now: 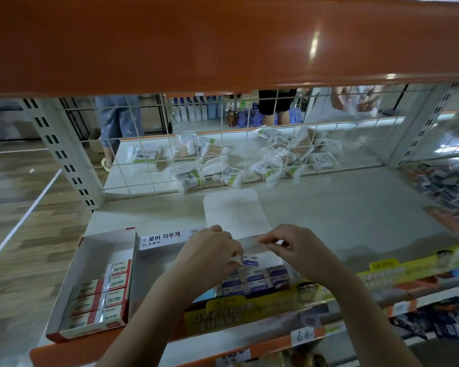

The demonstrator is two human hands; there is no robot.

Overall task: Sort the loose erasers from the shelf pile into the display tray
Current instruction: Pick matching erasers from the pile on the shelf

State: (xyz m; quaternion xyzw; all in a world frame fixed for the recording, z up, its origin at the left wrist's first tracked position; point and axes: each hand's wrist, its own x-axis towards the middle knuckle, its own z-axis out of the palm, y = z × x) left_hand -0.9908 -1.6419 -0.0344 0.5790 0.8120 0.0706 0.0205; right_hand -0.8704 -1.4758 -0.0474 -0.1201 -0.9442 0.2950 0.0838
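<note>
A white display tray (167, 241) with Korean lettering on its back wall stands on the shelf in front of me, its white lid flap (233, 210) folded up behind. Several blue-and-white erasers (255, 280) lie packed in its front half. My left hand (210, 254) holds one blue-and-white eraser (243, 260) over the tray. My right hand (297, 247) pinches the tray's back edge, fingers closed on the card. A pile of dark loose erasers (445, 192) lies at the far right of the shelf.
A red-trimmed box (90, 250) with red-and-white 2B erasers stands left of the tray. Wire mesh (223, 144) backs the shelf, with cotton-swab packs beyond it. An orange shelf (223, 41) hangs close overhead. Yellow price strips line the front edge. People stand in the far aisle.
</note>
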